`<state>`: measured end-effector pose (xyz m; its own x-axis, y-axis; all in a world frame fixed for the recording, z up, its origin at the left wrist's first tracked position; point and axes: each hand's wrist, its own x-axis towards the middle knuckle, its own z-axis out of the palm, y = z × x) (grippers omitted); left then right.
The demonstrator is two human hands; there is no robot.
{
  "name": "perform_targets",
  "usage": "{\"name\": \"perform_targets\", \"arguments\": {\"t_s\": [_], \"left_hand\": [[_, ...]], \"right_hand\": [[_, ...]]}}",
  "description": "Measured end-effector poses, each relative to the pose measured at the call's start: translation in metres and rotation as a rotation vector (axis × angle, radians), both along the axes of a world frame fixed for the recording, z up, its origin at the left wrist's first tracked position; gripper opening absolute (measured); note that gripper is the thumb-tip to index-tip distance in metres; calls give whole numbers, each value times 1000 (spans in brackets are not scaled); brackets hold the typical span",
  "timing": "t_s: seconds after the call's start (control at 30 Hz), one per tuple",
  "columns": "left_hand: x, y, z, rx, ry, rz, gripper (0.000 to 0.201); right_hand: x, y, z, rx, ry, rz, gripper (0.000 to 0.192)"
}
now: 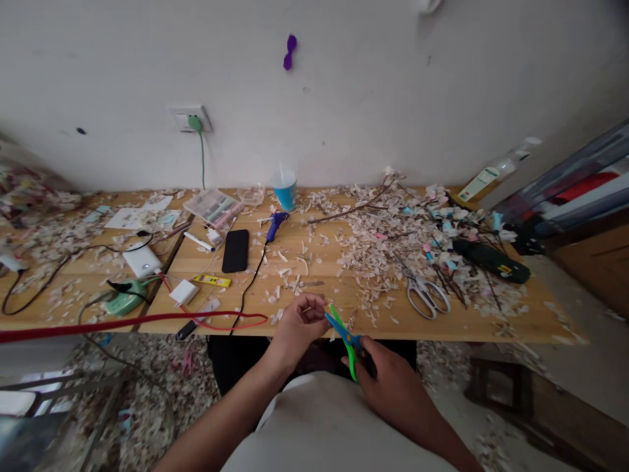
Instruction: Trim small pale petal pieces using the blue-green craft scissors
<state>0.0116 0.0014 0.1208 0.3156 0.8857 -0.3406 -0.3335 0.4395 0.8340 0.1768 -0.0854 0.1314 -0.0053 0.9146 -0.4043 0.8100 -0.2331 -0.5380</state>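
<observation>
Green-and-blue scissors (346, 339): small craft pair, blades parted, held just off the near edge of the table and pointing up and left toward the left hand.
Right hand (393, 383): fingers closed through the scissor handles, gripping them, low in view above the person's white shirt.
Left hand (299, 324): fingertips pinched together around something very small right at the blade tips; what it pinches is too small to tell.
Wooden table (314, 275): light plank top against a white wall, strewn with pale paper scraps (373, 246), thickest on the right half.
Metal scissors (426, 294): larger grey-handled pair lying flat among the scraps, well apart from both hands.
Black phone (235, 250): face down left of centre, screen dark.
Blue glue gun (275, 225): lying near the phone, its black cord trailing toward the front edge.
Blue cup (285, 190): upright by the wall.
Yellow box (211, 280): small flat packet with dark print, unreadable from here.
Bottle (494, 174): clear, tipped against the wall at the far right; its label has writing too small to read.
Wall socket (190, 119): green plug in it, cord hanging down.
Red cable (122, 321): runs along the front edge at left.
</observation>
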Motion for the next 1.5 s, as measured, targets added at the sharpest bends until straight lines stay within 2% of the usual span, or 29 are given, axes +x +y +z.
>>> {"name": "perform_targets", "arguments": {"t_s": [0.27, 0.47, 0.67, 0.77, 0.97, 1.1, 1.23, 1.3, 1.5], "left_hand": [[-1, -2, 0, -30, 3, -17, 35], [3, -3, -1, -77, -48, 31, 32], [6, -3, -3, -179, -115, 121, 34], [6, -3, -3, -206, -132, 163, 34], [7, -5, -1, -278, -178, 124, 24], [6, -6, -5, -299, -182, 111, 24], [7, -9, -9, -298, -136, 62, 35], [8, -11, -11, -274, -127, 40, 32], [9, -11, -12, -307, -161, 96, 27]], "right_hand": [[2, -1, -4, -18, -16, -10, 16], [0, 1, -18, 24, 46, -127, 23], [-2, -4, -32, 74, 106, -103, 48], [-4, -4, -27, 51, 143, -82, 41], [-10, 0, -16, 44, 183, -134, 19], [-11, 1, -19, 59, 178, -175, 17], [-10, 2, -18, 52, 198, -183, 16], [-9, 3, -16, 48, 198, -190, 15], [-6, 5, -22, 35, 190, -236, 14]]}}
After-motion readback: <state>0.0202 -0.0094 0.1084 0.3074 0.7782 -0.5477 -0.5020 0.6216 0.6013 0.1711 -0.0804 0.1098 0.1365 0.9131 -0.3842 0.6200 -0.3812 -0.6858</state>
